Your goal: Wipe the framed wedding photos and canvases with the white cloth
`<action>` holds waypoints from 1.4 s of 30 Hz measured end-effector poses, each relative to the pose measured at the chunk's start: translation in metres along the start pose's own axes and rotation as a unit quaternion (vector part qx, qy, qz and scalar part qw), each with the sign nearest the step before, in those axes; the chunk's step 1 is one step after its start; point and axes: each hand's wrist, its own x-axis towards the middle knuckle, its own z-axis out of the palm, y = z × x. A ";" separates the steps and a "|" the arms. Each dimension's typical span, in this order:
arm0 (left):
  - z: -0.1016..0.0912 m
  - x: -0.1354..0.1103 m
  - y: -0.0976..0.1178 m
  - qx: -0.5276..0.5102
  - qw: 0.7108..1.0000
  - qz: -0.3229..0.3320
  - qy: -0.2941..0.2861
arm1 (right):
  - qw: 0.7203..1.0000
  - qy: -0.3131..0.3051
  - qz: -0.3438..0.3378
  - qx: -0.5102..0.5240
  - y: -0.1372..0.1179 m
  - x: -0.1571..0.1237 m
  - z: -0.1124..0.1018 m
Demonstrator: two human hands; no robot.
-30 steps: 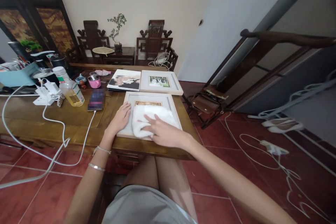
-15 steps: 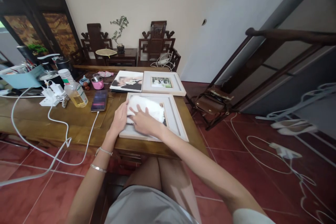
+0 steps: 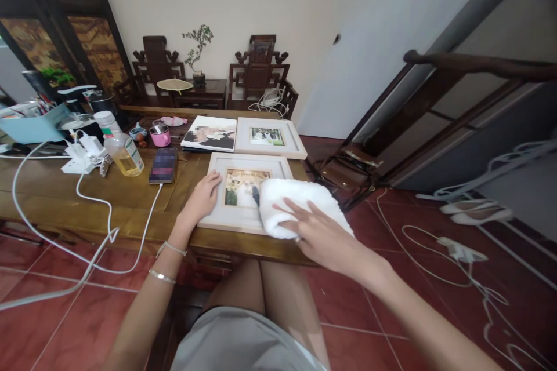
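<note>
A light wooden picture frame [image 3: 213,221] lies flat on the table near its front edge, with a white mat and a photo in the middle. My left hand [image 3: 203,196] grips its left side, fingers over the border. Under my right hand [image 3: 319,232] is a folded white cloth [image 3: 287,191], held with the fingers spread across its top. The cloth covers the frame's right part and reaches out past its right edge. The left and middle of the photo show.
Behind lie a second frame [image 3: 293,138] and a white-edged photo panel [image 3: 211,134]. To the left are a phone [image 3: 163,166] on a charging cable, a bottle [image 3: 126,153], a pink cup [image 3: 160,135] and a power strip [image 3: 78,163]. A wooden chair [image 3: 418,110] stands right.
My right hand has swept the white cloth rightward from the frame's left and middle to its right edge, uncovering the photo. My left hand stays at the frame's left side.
</note>
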 end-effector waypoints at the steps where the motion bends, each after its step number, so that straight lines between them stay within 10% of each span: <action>1: 0.001 0.000 0.000 0.009 1.000 0.001 -0.011 | 1.000 0.005 0.004 0.003 0.008 -0.001 0.002; 9: 0.005 -0.001 -0.001 -0.019 0.998 -0.013 -0.052 | 0.989 0.106 0.103 0.030 0.051 0.099 0.003; 18: 0.003 0.004 -0.003 0.002 0.998 0.042 -0.039 | 0.993 0.093 -0.053 -0.039 0.004 0.192 0.000; 28: 0.013 0.002 -0.019 -0.003 1.000 0.028 -0.012 | 0.994 0.045 0.076 -0.061 0.088 0.112 -0.019; 37: 0.007 0.006 -0.016 0.023 0.999 0.016 -0.024 | 1.000 -0.027 0.010 0.011 0.019 0.001 -0.006; 42: 0.007 0.012 -0.017 0.015 1.000 0.014 -0.020 | 0.996 0.076 0.021 0.033 0.020 -0.016 -0.024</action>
